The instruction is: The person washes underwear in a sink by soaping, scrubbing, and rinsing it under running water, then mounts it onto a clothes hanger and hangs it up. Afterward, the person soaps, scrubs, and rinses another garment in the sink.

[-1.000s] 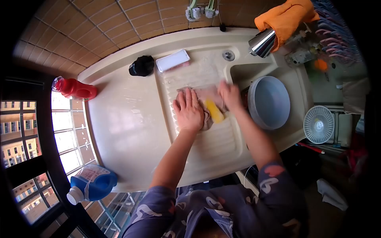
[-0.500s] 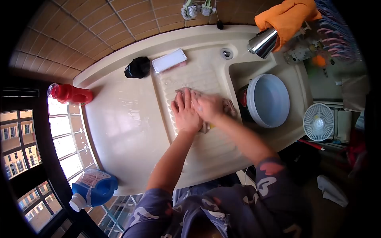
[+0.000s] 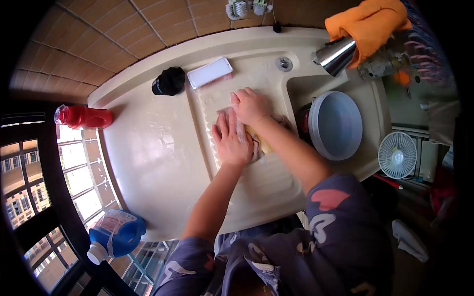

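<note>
A wet, light-coloured cloth (image 3: 255, 149) with a yellowish part lies bunched on the ribbed washboard (image 3: 210, 106) moulded into the sink counter. My left hand (image 3: 233, 146) presses flat on this cloth, fingers stretched and slightly apart. Just beyond it, my right hand (image 3: 252, 106) is closed, its fingers curled on the far part of the cloth. The palm side of that hand is hidden. Suds show between the two hands.
A white basin (image 3: 337, 126) stands in the sink bowl at right. Behind the hands are a white soap tray (image 3: 210, 73) and a black bundle (image 3: 169, 81). A red bottle (image 3: 86, 117) and a blue detergent jug (image 3: 118, 233) stand at left. An orange cloth (image 3: 368, 27) hangs over the metal cylinder (image 3: 336, 55).
My right hand has moved away from me, up the washboard, to the far side of the cloth. My left hand stays pressed in nearly the same place. The view has shifted slightly.
</note>
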A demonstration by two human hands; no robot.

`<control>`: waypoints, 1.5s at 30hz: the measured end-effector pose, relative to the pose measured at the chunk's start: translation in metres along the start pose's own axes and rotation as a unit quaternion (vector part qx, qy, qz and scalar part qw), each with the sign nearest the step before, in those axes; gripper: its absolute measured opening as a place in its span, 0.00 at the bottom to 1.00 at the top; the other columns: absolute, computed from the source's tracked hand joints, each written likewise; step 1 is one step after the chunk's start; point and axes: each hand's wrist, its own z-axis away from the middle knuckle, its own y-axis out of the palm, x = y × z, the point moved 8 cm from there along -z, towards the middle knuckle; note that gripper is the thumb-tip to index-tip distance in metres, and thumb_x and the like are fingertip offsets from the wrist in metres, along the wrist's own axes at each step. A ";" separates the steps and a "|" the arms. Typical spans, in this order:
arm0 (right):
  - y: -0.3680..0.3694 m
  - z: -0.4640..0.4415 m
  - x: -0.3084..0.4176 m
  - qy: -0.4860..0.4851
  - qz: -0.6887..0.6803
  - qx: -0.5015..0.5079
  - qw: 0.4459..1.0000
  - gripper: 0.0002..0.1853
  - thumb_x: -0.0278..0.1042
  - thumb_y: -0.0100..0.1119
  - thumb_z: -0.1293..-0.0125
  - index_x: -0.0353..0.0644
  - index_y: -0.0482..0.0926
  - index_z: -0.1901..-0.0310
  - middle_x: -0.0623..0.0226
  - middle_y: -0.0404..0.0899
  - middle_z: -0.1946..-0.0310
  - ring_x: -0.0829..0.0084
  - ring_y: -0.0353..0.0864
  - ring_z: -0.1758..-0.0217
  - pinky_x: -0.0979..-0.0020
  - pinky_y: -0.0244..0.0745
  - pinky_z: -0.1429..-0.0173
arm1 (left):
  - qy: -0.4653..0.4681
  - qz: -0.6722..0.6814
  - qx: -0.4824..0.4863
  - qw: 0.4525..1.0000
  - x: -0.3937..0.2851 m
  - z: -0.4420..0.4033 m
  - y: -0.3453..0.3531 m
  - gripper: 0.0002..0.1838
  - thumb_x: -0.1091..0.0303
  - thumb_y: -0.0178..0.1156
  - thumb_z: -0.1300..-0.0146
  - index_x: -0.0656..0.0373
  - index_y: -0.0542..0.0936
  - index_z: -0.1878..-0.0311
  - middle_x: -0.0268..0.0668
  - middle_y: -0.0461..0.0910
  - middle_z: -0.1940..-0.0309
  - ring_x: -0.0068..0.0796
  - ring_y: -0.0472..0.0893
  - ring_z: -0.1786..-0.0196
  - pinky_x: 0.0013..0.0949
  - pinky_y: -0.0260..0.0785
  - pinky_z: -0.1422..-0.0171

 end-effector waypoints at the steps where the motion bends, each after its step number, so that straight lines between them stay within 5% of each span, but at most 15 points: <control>1: -0.009 0.004 -0.001 0.022 0.031 -0.046 0.998 0.17 0.46 0.56 0.33 0.46 0.78 0.77 0.58 0.80 0.78 0.51 0.81 0.74 0.49 0.74 0.68 | 0.008 -0.011 -0.004 1.000 -0.002 0.000 -0.002 0.37 0.57 0.48 0.36 0.59 0.59 0.25 0.39 0.54 0.22 0.50 0.49 0.21 0.58 0.35 0.21; 5: -0.051 0.061 0.017 -0.063 -0.124 -0.029 0.990 0.12 0.41 0.61 0.37 0.45 0.81 0.76 0.58 0.81 0.79 0.55 0.80 0.78 0.55 0.75 0.73 | 0.008 -0.009 -0.005 1.000 -0.003 0.000 0.000 0.36 0.56 0.47 0.35 0.57 0.59 0.25 0.40 0.51 0.21 0.53 0.49 0.22 0.59 0.36 0.21; 9: 0.000 0.006 0.018 -0.116 0.001 0.109 0.987 0.16 0.45 0.59 0.37 0.44 0.86 0.75 0.57 0.83 0.76 0.56 0.83 0.75 0.55 0.78 0.70 | -0.011 0.014 -0.005 1.000 0.000 -0.004 -0.001 0.37 0.55 0.47 0.35 0.58 0.58 0.24 0.42 0.50 0.21 0.52 0.49 0.21 0.57 0.36 0.21; 12: 0.037 -0.036 -0.004 0.012 0.068 0.211 0.975 0.27 0.55 0.48 0.29 0.43 0.84 0.76 0.54 0.84 0.72 0.50 0.85 0.67 0.53 0.79 0.58 | -0.014 0.007 -0.048 0.999 0.000 -0.001 -0.004 0.34 0.57 0.48 0.34 0.58 0.62 0.26 0.44 0.56 0.24 0.52 0.53 0.23 0.57 0.40 0.21; 16: -0.039 -0.033 -0.094 0.322 -0.170 0.031 0.931 0.31 0.59 0.48 0.28 0.36 0.81 0.73 0.47 0.81 0.74 0.50 0.82 0.70 0.55 0.74 0.62 | -0.011 -0.004 -0.096 0.995 -0.003 0.001 -0.010 0.31 0.55 0.51 0.33 0.57 0.66 0.29 0.45 0.61 0.26 0.55 0.57 0.24 0.56 0.44 0.22; 17: -0.061 -0.024 -0.105 0.226 -0.184 -0.064 0.954 0.30 0.58 0.50 0.28 0.34 0.79 0.73 0.49 0.78 0.77 0.52 0.78 0.74 0.57 0.71 0.65 | -0.005 -0.006 -0.091 0.996 -0.005 0.003 -0.013 0.32 0.54 0.51 0.33 0.56 0.66 0.28 0.45 0.61 0.26 0.55 0.56 0.24 0.56 0.43 0.22; 20: -0.064 0.068 -0.091 0.186 -0.341 0.020 0.921 0.23 0.52 0.62 0.34 0.38 0.78 0.75 0.56 0.76 0.79 0.52 0.77 0.74 0.60 0.73 0.65 | 0.004 -0.010 -0.072 0.997 -0.008 0.002 -0.011 0.31 0.54 0.50 0.33 0.52 0.67 0.28 0.43 0.60 0.25 0.54 0.56 0.24 0.58 0.43 0.22; 22: -0.072 0.098 -0.018 -0.126 -0.035 0.050 0.990 0.13 0.45 0.70 0.46 0.47 0.80 0.77 0.67 0.80 0.71 0.61 0.80 0.61 0.58 0.69 0.48 | 0.000 -0.010 -0.069 0.998 -0.005 0.002 -0.005 0.30 0.54 0.50 0.33 0.51 0.67 0.28 0.42 0.61 0.25 0.54 0.55 0.24 0.59 0.43 0.23; 26: -0.012 0.018 -0.012 0.010 0.062 0.016 0.998 0.15 0.49 0.57 0.34 0.46 0.77 0.69 0.61 0.82 0.67 0.56 0.80 0.59 0.53 0.70 0.52 | 0.034 -0.040 -0.036 0.998 -0.005 0.000 -0.001 0.30 0.56 0.47 0.31 0.50 0.65 0.27 0.36 0.59 0.24 0.53 0.53 0.23 0.59 0.40 0.22; 31: -0.052 0.076 -0.015 0.069 -0.135 -0.065 0.986 0.15 0.39 0.62 0.37 0.44 0.75 0.79 0.60 0.76 0.83 0.56 0.78 0.79 0.54 0.73 0.71 | 0.013 -0.019 -0.025 0.999 -0.003 -0.002 0.011 0.32 0.56 0.45 0.31 0.55 0.61 0.25 0.36 0.56 0.23 0.52 0.50 0.22 0.59 0.37 0.21; 35: -0.038 0.056 0.015 -0.175 -0.027 -0.009 0.984 0.16 0.36 0.62 0.39 0.46 0.76 0.83 0.59 0.75 0.85 0.58 0.79 0.79 0.56 0.74 0.72 | 0.051 -0.038 -0.034 0.997 0.002 0.002 0.006 0.32 0.56 0.45 0.31 0.56 0.61 0.25 0.36 0.55 0.23 0.52 0.49 0.21 0.59 0.37 0.21; 37: -0.008 0.012 0.003 -0.076 0.088 0.039 0.992 0.17 0.40 0.60 0.37 0.46 0.78 0.82 0.59 0.78 0.83 0.55 0.79 0.78 0.56 0.75 0.71 | 0.025 -0.013 -0.005 1.000 -0.002 0.002 0.003 0.31 0.59 0.47 0.33 0.53 0.64 0.26 0.35 0.53 0.21 0.51 0.50 0.21 0.57 0.39 0.21; 40: -0.026 0.026 0.001 0.005 0.055 -0.084 0.995 0.15 0.39 0.60 0.37 0.45 0.79 0.81 0.57 0.78 0.82 0.53 0.80 0.77 0.56 0.74 0.70 | 0.029 -0.032 0.009 0.999 -0.003 0.005 0.005 0.31 0.58 0.49 0.34 0.54 0.65 0.27 0.36 0.53 0.22 0.51 0.49 0.21 0.57 0.38 0.21; 42: -0.040 0.072 -0.021 0.090 -0.136 -0.042 0.986 0.16 0.38 0.60 0.36 0.44 0.78 0.81 0.56 0.79 0.80 0.54 0.80 0.75 0.55 0.73 0.69 | 0.034 -0.031 0.007 0.999 -0.005 -0.003 0.007 0.31 0.58 0.49 0.35 0.54 0.66 0.27 0.36 0.53 0.22 0.51 0.49 0.21 0.56 0.38 0.21; 45: -0.049 0.078 0.013 -0.159 -0.084 0.029 0.983 0.14 0.39 0.61 0.39 0.47 0.77 0.82 0.62 0.76 0.81 0.59 0.79 0.76 0.58 0.72 0.69 | 0.027 -0.023 -0.013 0.999 0.002 0.004 0.005 0.32 0.58 0.50 0.35 0.55 0.65 0.27 0.36 0.53 0.22 0.50 0.48 0.21 0.56 0.37 0.20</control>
